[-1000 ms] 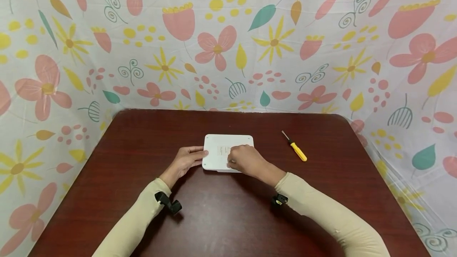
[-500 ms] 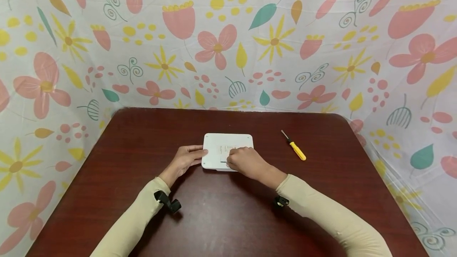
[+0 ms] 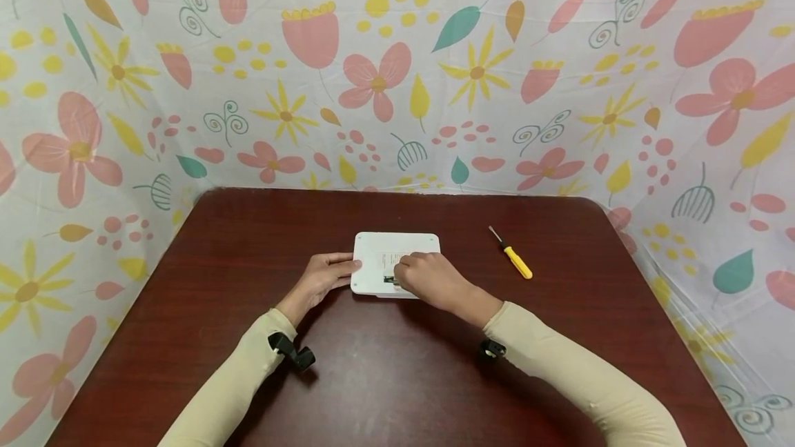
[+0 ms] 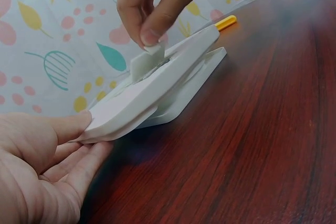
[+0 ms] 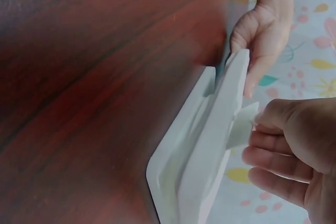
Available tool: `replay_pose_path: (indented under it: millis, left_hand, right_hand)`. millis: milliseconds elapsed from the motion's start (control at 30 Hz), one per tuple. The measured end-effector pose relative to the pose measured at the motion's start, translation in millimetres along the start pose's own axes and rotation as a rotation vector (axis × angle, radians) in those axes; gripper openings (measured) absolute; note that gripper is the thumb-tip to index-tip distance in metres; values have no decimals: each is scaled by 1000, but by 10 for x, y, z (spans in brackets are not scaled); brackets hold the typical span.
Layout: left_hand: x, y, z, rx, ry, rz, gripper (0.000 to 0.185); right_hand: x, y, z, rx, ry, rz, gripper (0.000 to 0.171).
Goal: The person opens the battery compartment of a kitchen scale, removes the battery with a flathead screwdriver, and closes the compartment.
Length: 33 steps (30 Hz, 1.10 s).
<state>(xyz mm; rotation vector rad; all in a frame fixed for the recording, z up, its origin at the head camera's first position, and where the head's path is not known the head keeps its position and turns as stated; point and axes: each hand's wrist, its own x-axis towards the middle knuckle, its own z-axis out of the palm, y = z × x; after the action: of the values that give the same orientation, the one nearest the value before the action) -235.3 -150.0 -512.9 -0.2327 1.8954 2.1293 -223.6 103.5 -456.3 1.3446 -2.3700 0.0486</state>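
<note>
A white, flat two-layer device [image 3: 369,261], resembling an upturned kitchen scale, lies mid-table with a printed label and small corner marks facing up. My left hand [image 3: 323,278] pinches its left edge, thumb on top and fingers underneath, as the left wrist view shows. With thumb and fingertip, my right hand [image 3: 431,281] grips the end of a small white battery cover [image 4: 147,64]. That cover stands tilted up from the device in both wrist views. Beside my right fingers, part of a dark opening [image 3: 389,280] shows in the head view; the hand hides the remainder.
A screwdriver [image 3: 517,263] with a yellow handle lies to the right of the device. The dark red wooden table [image 3: 397,378] reaches back to a flower-patterned curtain [image 3: 379,81], which also hangs along both sides.
My right hand has lifted the battery cover slightly, and the dark slot beside the fingers has widened into an opening. The left hand and screwdriver stay in place.
</note>
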Motion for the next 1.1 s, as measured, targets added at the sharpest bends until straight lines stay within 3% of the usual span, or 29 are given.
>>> replay_pose_path:
  millis: [167, 367, 467, 600, 733, 1100]
  left_hand:
    - [-6, 7, 4, -6, -2, 0, 44]
    - [-8, -7, 5, -1, -5, 9, 45]
    - [-1, -14, 6, 2, -5, 2, 45]
    - [6, -18, -8, 17, -3, 4, 44]
    - [11, -15, -17, 27, 3, 9, 42]
    - [-7, -18, 3, 13, -6, 0, 44]
  right_hand:
    - [5, 95, -45, 157, -17, 117, 15]
    - [-46, 316, -128, 560, -14, 421, 13]
    - [-122, 460, -189, 695, -12, 572, 16]
    - [-265, 679, -264, 818, -18, 733, 20]
    - [-452, 948, -296, 924, 6, 834, 24]
    - [-1115, 1556, -282, 1025, -11, 1089, 41]
